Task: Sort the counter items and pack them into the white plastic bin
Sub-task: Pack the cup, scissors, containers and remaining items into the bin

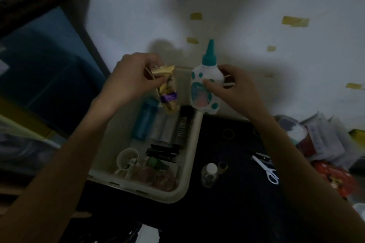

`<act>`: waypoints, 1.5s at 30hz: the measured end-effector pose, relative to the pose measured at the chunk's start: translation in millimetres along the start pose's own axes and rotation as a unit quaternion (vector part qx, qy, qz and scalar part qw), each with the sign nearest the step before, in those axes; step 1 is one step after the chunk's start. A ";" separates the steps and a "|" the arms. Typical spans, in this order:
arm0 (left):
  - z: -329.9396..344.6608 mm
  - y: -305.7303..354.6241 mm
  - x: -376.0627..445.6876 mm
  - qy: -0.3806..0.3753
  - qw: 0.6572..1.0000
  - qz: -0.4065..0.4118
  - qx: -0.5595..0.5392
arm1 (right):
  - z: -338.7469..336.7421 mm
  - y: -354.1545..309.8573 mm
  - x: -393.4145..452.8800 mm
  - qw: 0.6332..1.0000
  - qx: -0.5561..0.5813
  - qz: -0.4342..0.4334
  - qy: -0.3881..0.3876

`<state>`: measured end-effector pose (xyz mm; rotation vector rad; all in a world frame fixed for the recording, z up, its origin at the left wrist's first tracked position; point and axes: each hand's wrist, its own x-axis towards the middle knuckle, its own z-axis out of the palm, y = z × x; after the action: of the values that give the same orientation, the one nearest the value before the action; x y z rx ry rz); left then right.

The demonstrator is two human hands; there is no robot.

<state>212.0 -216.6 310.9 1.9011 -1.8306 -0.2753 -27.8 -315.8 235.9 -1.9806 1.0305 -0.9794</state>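
My left hand [130,77] grips a crumpled gold packet with a purple band [167,92], held over the far end of the white plastic bin [192,144]. My right hand [235,87] holds a white paw-shaped glue bottle with a teal nozzle [205,85], upright, above the bin's far right corner. Inside the bin lie a blue tube [144,120], a clear tube, a dark tube [182,126], black sticks [162,153], a white cup [127,160] and pinkish items.
The dark counter [237,193] to the bin's right carries a small white-capped bottle [210,172], white scissors [266,167], a ring [228,134] and piled papers and tape [316,136] at the right edge. A blue box [49,65] stands left. The white wall behind bears yellow tape scraps.
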 end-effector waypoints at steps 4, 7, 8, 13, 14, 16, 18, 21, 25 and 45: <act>-6.8 -59.9 -9.0 -0.031 0.996 -0.051 0.061 | 60.4 -19.1 9.9 0.998 0.002 -0.008 -0.063; 0.6 -102.6 -18.9 -0.050 0.989 -0.104 0.091 | 105.5 -23.4 9.0 0.994 -0.034 -0.004 -0.103; 3.4 -115.5 -22.7 -0.051 0.987 -0.114 0.098 | 120.5 -23.8 7.8 0.991 -0.054 0.001 -0.121; 16.1 -157.5 -37.0 -0.067 0.983 -0.126 0.112 | 194.0 -10.2 5.2 0.969 -0.135 0.033 -0.202; 18.1 -163.5 -39.0 -0.072 0.983 -0.123 0.117 | 207.6 -4.9 5.8 0.964 -0.152 0.046 -0.214; 19.3 -174.8 -42.5 -0.079 0.983 -0.117 0.114 | 233.7 4.9 6.6 0.953 -0.168 0.075 -0.241; 19.6 -184.5 -45.3 -0.084 0.984 -0.114 0.107 | 255.0 12.4 6.2 0.941 -0.178 0.092 -0.272; 20.4 -193.3 -48.7 -0.099 0.982 -0.117 0.108 | 282.3 21.6 4.8 0.931 -0.176 0.116 -0.299; 19.6 -202.2 -53.4 -0.111 0.981 -0.121 0.100 | 310.2 29.5 4.2 0.920 -0.186 0.138 -0.316; 3.0 -192.1 -56.3 -0.091 0.992 -0.088 0.026 | 296.9 25.3 13.7 0.860 -0.217 0.135 -0.441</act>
<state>375.3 -164.6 207.6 2.1405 -1.8008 -0.4791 220.9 -271.8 77.2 -2.1786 0.9664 0.3738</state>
